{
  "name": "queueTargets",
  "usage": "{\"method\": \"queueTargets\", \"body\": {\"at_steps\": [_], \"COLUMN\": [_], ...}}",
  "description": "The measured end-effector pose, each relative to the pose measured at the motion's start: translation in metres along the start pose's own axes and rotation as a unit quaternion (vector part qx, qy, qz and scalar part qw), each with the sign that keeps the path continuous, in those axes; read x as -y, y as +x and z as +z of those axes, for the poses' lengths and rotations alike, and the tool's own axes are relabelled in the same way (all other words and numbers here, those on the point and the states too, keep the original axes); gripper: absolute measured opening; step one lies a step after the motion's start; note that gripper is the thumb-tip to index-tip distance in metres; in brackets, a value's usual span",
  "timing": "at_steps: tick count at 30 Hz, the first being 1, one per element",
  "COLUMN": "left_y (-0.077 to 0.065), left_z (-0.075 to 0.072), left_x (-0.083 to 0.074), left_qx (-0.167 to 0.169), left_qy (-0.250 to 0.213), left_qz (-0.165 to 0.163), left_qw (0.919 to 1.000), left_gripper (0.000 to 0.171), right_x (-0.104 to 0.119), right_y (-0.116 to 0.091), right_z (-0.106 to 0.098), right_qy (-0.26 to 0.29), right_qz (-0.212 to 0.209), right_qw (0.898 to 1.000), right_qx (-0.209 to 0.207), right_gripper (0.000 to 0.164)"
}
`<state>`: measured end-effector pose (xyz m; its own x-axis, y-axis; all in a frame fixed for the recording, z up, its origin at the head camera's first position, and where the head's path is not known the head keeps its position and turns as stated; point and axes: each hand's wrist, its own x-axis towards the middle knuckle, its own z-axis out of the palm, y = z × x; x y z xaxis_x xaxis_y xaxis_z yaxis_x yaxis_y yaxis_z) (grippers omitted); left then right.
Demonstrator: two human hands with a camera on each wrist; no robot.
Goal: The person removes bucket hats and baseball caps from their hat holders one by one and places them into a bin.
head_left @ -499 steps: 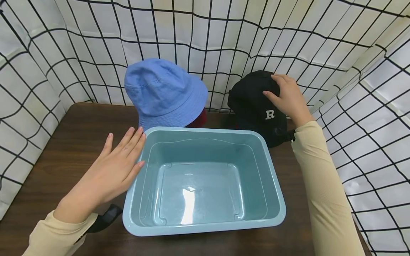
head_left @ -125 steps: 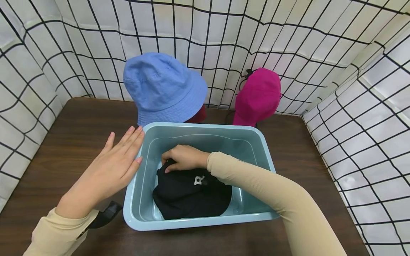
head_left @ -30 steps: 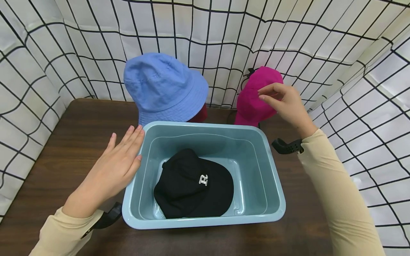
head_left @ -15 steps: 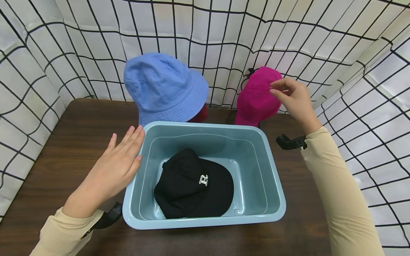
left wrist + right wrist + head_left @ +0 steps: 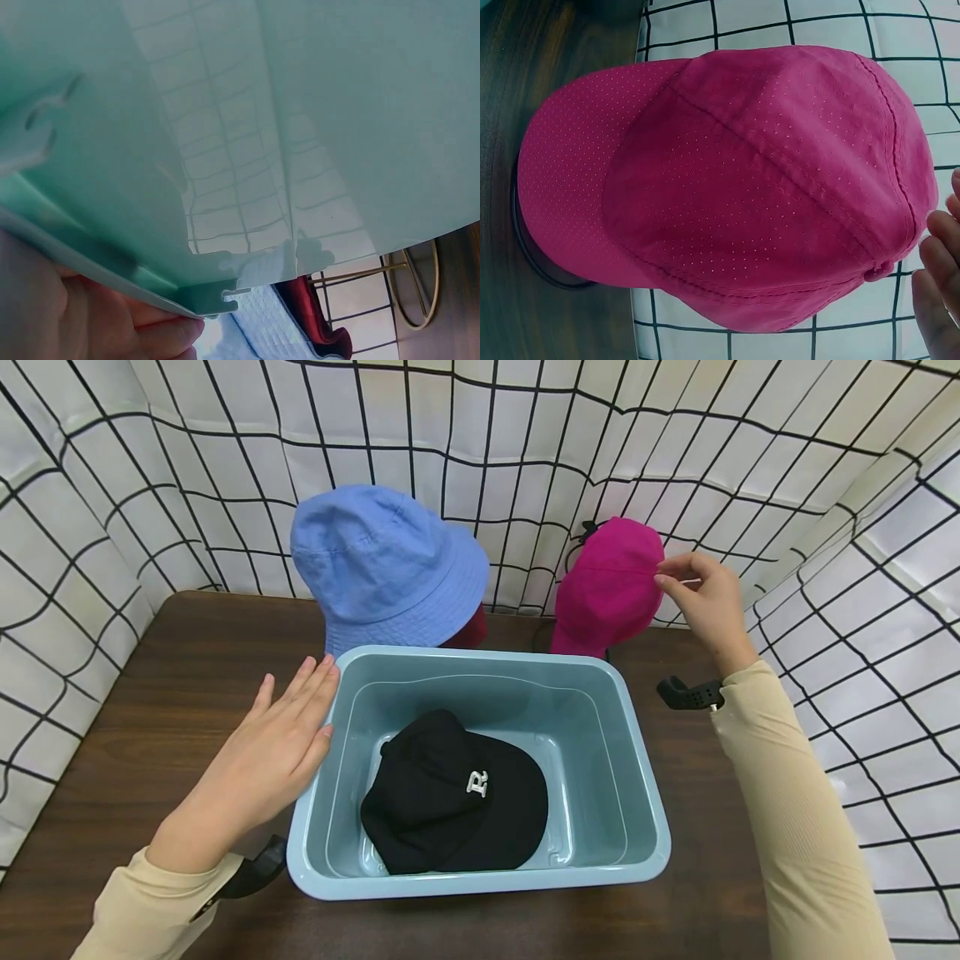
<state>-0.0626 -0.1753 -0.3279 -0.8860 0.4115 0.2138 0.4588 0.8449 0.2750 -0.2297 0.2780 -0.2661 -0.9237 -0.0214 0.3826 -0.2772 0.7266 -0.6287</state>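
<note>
My left hand [image 5: 266, 752] lies with fingers straight along the left rim of a light blue plastic basin [image 5: 480, 883]; in the left wrist view its fingers [image 5: 161, 334] show beneath the rim. A black baseball cap [image 5: 435, 793] with a white R rests inside the basin. At the back right, a magenta baseball cap [image 5: 607, 585] sits on a stand, visor down toward the basin. My right hand [image 5: 708, 602] is at that cap's right edge, thumb and fingers slightly apart. Seen from the right wrist, the fingertips [image 5: 937, 247] are beside the crown, next to its top button.
A blue bucket hat [image 5: 382, 568] stands behind the basin's left half, over something dark red [image 5: 471, 631]. A wire stand [image 5: 420, 289] appears in the left wrist view. Black grid panels [image 5: 510, 468] with white backing enclose the brown wooden table [image 5: 195, 668].
The black cap has gone from the back right into the basin, uncovering the magenta cap. My right hand released it, returned to the back right and shifted rightward to the magenta cap's edge.
</note>
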Motion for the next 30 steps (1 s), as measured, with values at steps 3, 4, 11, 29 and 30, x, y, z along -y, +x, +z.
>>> {"method": "queueTargets", "body": {"at_steps": [3,4,11,29,30], "left_y": [0.0,0.0,-0.001,-0.002,-0.002], "left_z": [0.0,0.0,-0.001,0.001,0.001], "left_x": [0.0,0.0,-0.001,0.0,0.0], "left_qx": [-0.002,-0.003,-0.005,-0.007,-0.006], "left_qy": [0.0,0.0,-0.001,-0.004,-0.005], "left_qz": [0.001,0.002,-0.001,0.008,0.008], "left_qw": [1.0,1.0,1.0,0.9999,0.9999], "left_gripper": [0.059,0.059,0.059,0.059,0.059], "right_x": [-0.001,-0.001,-0.006,-0.02,-0.021], "right_y": [0.001,0.001,0.004,0.005,0.005], "right_z": [0.0,0.001,0.007,0.025,0.026], "right_qy": [0.004,0.005,0.008,0.024,0.023], "right_qz": [0.011,0.013,0.042,0.076,0.074], "right_qw": [1.0,1.0,0.999,0.996,0.996], "right_qx": [-0.009,-0.012,-0.03,-0.03,-0.032], "right_gripper": [0.028,0.029,0.036,0.044,0.043]}}
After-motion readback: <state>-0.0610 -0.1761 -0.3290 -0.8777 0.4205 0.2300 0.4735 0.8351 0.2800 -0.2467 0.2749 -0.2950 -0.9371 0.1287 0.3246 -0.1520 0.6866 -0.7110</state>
